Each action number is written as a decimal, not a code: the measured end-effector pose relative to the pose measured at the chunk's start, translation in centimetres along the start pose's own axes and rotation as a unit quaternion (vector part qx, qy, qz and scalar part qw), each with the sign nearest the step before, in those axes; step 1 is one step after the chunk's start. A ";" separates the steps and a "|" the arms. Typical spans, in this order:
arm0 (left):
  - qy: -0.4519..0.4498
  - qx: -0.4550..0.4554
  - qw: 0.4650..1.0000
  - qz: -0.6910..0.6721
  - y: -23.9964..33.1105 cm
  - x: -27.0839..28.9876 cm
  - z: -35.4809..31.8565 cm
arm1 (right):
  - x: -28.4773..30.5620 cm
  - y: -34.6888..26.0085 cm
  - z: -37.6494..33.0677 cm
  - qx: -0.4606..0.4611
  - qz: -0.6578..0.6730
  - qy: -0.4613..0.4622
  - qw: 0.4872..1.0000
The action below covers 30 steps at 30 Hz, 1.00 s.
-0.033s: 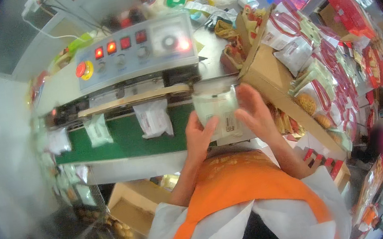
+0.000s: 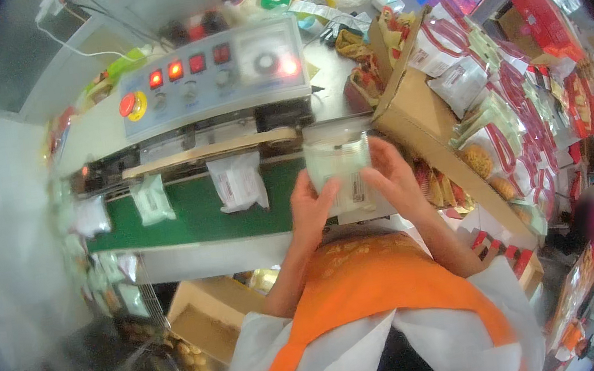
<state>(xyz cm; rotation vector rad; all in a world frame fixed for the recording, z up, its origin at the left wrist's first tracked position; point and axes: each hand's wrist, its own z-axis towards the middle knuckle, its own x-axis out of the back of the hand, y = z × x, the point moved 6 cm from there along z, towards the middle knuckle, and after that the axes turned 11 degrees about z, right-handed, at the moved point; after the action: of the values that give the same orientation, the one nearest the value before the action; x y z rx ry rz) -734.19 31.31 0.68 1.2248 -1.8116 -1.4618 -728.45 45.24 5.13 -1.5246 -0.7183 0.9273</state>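
Both hands hold one pale green pouch (image 2: 339, 167) at the right end of the green conveyor belt (image 2: 197, 216), just below the slot of the band sealing machine (image 2: 214, 84). The left hand (image 2: 312, 209) grips the pouch's left edge, thumb on its front and fingers behind, as far as the view shows; the right hand (image 2: 394, 182) pinches its right edge the same way, fingers curled round the side. The pouch stands upright with its top edge near the sealing rail (image 2: 208, 152), but I cannot tell whether the top has yet entered the slot.

Judging from how things lie, a good part of the work looks done: a white pouch (image 2: 239, 181) lies near the middle of the belt with its top under the rail, a pale green packet (image 2: 150, 200) lies further toward the left end, and another clear packet (image 2: 89, 217) sits at the belt's left edge. More packets (image 2: 110, 268) hang or lie below that left end. What remains seems to be this pouch in hand and more after it: an open cardboard box (image 2: 423, 122) off the right end of the belt holds further packets, beside red-and-white bags (image 2: 515, 92). The machine's red lamps (image 2: 175, 70) glow
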 end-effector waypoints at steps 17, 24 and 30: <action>0.106 0.120 0.987 0.024 -4.2 3.7 3.4 | -0.3 11.7 4.2 -0.177 0.076 0.057 0.980; 0.133 0.074 0.988 0.038 -5.0 5.8 4.2 | -0.6 10.1 3.1 -0.195 0.061 0.004 0.979; 0.251 -0.059 0.955 0.145 -2.2 7.0 1.4 | 4.8 -6.8 -2.6 0.158 -0.252 -0.021 0.955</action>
<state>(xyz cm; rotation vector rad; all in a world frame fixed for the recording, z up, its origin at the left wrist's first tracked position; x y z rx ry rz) -737.95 25.85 -2.81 1.0902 -1.4582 -0.9690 -723.44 49.14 11.15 -0.9751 -0.8892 0.6469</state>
